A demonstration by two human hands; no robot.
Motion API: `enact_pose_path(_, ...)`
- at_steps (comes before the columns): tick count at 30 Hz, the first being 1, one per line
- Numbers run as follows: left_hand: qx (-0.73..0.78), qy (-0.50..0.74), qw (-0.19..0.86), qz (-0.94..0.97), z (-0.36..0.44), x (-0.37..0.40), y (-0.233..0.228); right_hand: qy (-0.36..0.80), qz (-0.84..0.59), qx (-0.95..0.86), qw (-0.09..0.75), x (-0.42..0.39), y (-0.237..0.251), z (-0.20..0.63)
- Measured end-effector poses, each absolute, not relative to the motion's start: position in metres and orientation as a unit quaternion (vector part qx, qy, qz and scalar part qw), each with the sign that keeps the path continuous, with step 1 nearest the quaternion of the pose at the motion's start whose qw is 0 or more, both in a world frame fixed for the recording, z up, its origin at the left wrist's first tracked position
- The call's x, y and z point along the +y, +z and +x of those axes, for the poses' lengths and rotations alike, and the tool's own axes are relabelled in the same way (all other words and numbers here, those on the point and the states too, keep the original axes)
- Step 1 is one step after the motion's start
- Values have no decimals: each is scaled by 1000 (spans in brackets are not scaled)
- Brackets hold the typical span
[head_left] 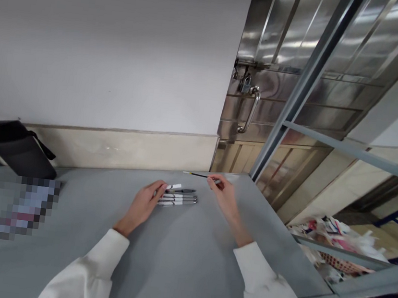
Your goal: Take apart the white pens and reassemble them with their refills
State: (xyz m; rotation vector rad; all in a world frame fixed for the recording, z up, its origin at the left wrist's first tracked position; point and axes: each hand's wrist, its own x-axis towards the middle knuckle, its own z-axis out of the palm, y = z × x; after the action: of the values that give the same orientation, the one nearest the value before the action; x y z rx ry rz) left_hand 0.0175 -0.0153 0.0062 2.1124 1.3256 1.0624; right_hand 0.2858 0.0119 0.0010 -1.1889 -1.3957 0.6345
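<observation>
Centrally, on the flat grey worktop [178, 257], the left hand [143, 205] rests with fingers loosely curled on the ends of three white-and-black ballpoint pens [178, 198] lying side by side. Just right of centre, the right hand [224, 195] pinches a thin black refill rod [198, 174] at its end, holding it level above the worktop. Judging by this, the rod is out; three pens lie assembled. A black pouch [17, 148] sits at left.
</observation>
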Motion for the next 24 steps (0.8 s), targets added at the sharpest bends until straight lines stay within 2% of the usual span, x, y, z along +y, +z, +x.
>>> enact_pose_path(24,478,387,215,758,18,-13,5,271,-508,-608,547,6,9,287)
